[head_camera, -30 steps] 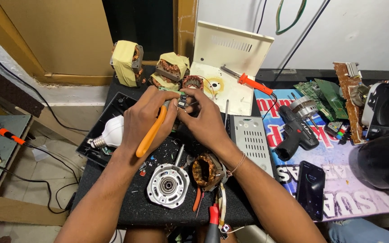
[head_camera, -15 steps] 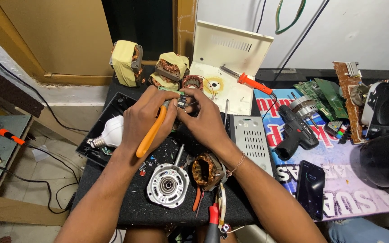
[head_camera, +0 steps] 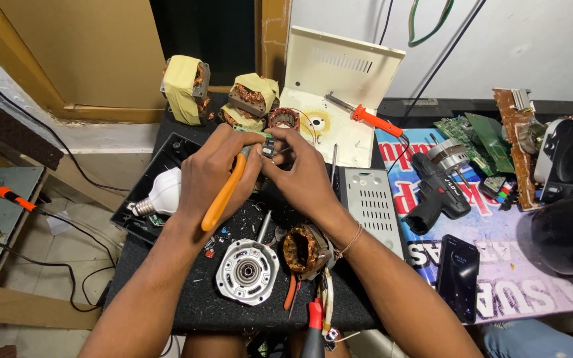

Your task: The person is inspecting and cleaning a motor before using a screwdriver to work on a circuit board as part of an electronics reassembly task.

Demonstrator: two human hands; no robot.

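Nearest the camera, red-handled pliers [head_camera: 314, 325] lie at the mat's [head_camera: 193, 311] front edge, with a bundle of wires just beside them. Above them sit a round silver motor housing [head_camera: 247, 271] and, to its right, a stator [head_camera: 306, 250] with copper windings, the two close together. A dark phone [head_camera: 458, 268] lies well to the right on a printed banner [head_camera: 532, 285].

Both forearms reach in from the bottom edge. The left hand [head_camera: 217, 171] is closed around a tool with an orange handle [head_camera: 223, 197], which slants down and left from the fist. The right hand [head_camera: 306, 174] meets it from the right, its fingertips pinched on a small dark part [head_camera: 270, 147]; the tool's tip touches that part. The part is held above the middle of the mat, between the two hands. What kind of part it is cannot be told.

Left of the left hand, a white bulb [head_camera: 160, 195] lies in a black tray [head_camera: 142, 229]. Right of the right hand rests a grey vented cover [head_camera: 369, 207], then a cordless drill [head_camera: 438, 185].

Farther back stand three transformers [head_camera: 184, 89] wrapped in yellow tape, and a cream metal panel [head_camera: 339, 86] leans against the wall with an orange-handled soldering iron [head_camera: 366, 118] on it. Green circuit boards [head_camera: 472, 136] lie at far right.
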